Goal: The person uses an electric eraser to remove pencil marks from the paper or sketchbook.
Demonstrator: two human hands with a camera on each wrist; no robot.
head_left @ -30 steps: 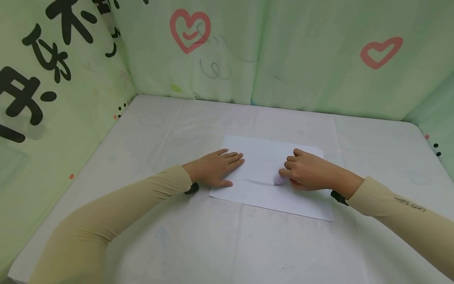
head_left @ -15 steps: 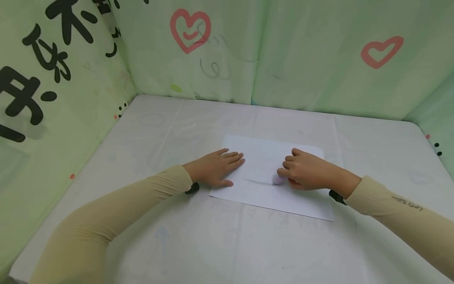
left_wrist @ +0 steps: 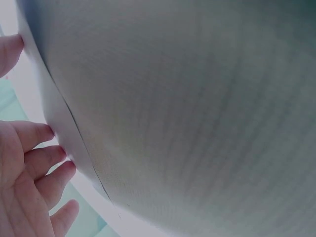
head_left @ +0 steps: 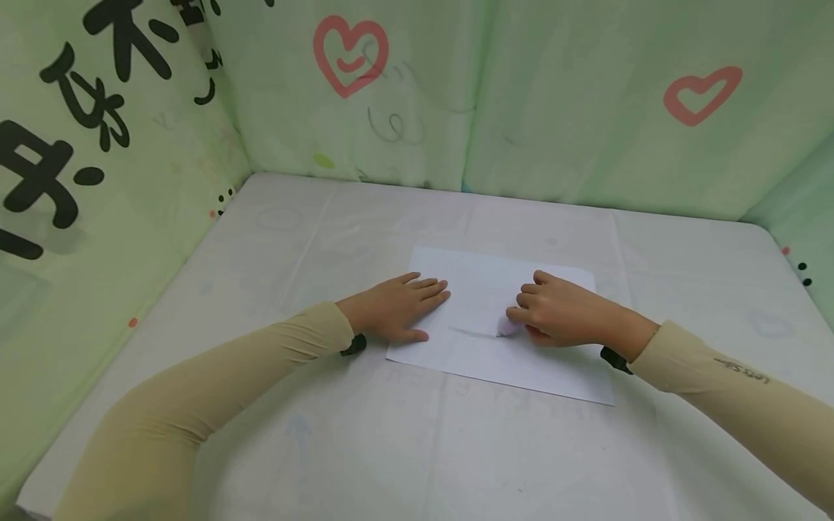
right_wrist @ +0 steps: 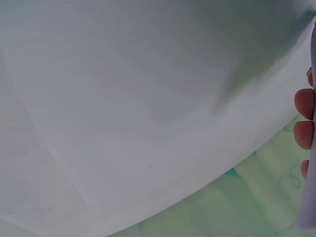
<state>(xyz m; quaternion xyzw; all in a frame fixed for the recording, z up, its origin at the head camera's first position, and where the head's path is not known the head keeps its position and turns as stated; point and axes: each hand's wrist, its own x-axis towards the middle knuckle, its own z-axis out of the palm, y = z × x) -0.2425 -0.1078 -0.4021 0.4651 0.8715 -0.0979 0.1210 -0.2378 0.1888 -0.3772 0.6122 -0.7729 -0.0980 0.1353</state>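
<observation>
A white sheet of paper (head_left: 482,289) lies flat on the pale table (head_left: 365,434). My left hand (head_left: 404,307) rests flat on the sheet's left edge, fingers straight. My right hand (head_left: 560,311) has its fingers curled round a small pale purple object (head_left: 507,327), whose tip touches the paper at the right end of a faint grey line (head_left: 472,333). In the left wrist view my left fingers (left_wrist: 34,163) lie by the paper's edge (left_wrist: 74,143). The right wrist view has my right fingertips (right_wrist: 304,118) on the purple object (right_wrist: 310,192) at the frame's right edge.
Green padded walls with red hearts (head_left: 350,52) and black characters (head_left: 39,174) enclose the table on the left, back and right. The table runs out wide on both sides of the paper and toward me.
My right hand has slid slightly left along the faint line with the purple object. My left hand has stayed in place.
</observation>
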